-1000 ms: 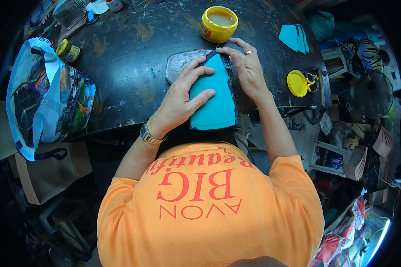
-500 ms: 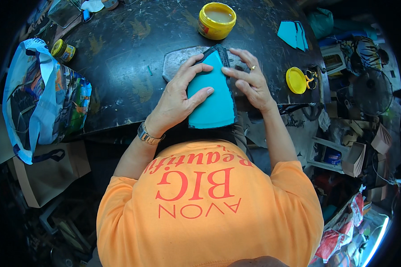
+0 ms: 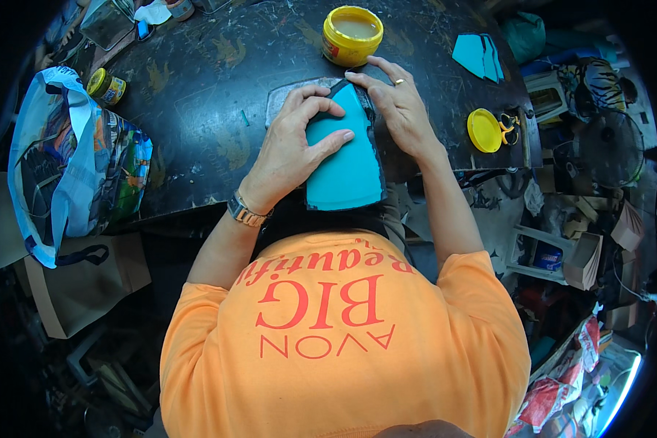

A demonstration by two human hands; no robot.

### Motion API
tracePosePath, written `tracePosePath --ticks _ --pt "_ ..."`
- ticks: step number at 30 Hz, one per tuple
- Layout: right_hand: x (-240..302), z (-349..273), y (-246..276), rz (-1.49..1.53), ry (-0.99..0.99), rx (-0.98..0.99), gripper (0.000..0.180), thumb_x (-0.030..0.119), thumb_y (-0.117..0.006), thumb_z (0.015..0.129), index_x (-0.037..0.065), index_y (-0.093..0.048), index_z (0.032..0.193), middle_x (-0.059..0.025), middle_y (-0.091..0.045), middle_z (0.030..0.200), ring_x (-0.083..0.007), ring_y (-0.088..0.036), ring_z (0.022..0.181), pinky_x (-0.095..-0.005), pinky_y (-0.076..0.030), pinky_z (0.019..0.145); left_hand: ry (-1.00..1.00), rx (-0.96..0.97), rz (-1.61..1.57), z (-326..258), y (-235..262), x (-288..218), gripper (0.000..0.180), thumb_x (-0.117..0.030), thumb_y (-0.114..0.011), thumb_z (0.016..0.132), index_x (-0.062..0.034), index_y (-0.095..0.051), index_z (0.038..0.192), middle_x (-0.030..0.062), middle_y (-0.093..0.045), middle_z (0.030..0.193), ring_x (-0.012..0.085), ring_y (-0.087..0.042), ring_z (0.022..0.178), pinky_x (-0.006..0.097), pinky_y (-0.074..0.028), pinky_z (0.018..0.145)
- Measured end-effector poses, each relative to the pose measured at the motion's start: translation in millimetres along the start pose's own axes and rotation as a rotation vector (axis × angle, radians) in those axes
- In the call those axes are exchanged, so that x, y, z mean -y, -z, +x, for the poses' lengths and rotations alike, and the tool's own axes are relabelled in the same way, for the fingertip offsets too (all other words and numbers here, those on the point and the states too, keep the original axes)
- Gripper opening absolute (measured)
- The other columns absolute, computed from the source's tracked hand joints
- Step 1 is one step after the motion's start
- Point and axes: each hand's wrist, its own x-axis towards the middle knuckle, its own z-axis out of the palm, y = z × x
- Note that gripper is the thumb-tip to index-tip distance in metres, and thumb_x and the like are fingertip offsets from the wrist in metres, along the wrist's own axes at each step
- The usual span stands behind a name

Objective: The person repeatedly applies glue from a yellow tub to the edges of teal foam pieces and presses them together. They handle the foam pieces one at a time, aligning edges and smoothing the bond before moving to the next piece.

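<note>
Head: left fingers [image 3: 324,106] on turquoise piece [image 3: 347,168]; lettered shirt [image 3: 343,365]; jar label [image 3: 333,52] seemingly blurred.

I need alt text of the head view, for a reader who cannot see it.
A person's left hand rests on a dark-edged turquoise piece at the near edge of a dark table, with the right hand at its far end. An open yellow jar stands beyond; a yellow lid and more turquoise pieces lie to the right.
</note>
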Motion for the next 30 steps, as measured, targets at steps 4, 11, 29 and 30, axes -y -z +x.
tracePosePath --ticks 4,11,29,30 --pt "0 1 -4 0.014 -0.012 0.003 0.047 0.052 -0.042 0.104 0.025 -0.069 0.131 -0.0138 -0.048 0.151 -0.0365 -0.034 0.143 -0.0522 -0.026 0.119 0.0 -0.01 -0.017 0 -1 1 0.05 -0.032 -0.079 0.086 -0.0047 -0.061 0.124 0.0161 -0.054 0.136 0.0345 -0.055 0.125 0.044 -0.048 0.103" --pt "-6 -36 6 -0.031 0.136 -0.048 0.043 0.048 -0.047 0.103 0.026 -0.068 0.133 -0.0126 -0.041 0.156 -0.036 -0.033 0.144 -0.0505 -0.022 0.12 0.053 0.014 -0.014 -3 -1 6 0.07 -0.037 -0.079 0.085 -0.0014 -0.05 0.139 0.0194 -0.053 0.138 0.0337 -0.056 0.124 0.043 -0.047 0.104" --pt "64 -99 4 0.65 -0.283 -0.204 0.064 0.003 -0.073 0.09 0.01 -0.047 0.148 -0.0025 -0.066 0.089 -0.0083 -0.06 0.078 -0.0232 -0.049 0.076 0.115 -0.084 -0.334 -4 -10 16 0.053 -0.024 -0.085 0.079 -0.0064 -0.062 0.123 0.0101 -0.061 0.122 0.0232 -0.058 0.115 0.036 -0.047 0.099" --pt "70 -102 4 0.625 -0.278 -0.184 0.064 0.003 -0.073 0.089 0.01 -0.047 0.147 -0.0031 -0.066 0.09 -0.0083 -0.061 0.079 -0.0233 -0.05 0.076 0.044 -0.115 -0.29 -4 -10 17 0.05 -0.024 -0.085 0.079 -0.0075 -0.064 0.122 0.0097 -0.061 0.122 0.023 -0.057 0.115 0.036 -0.047 0.1"
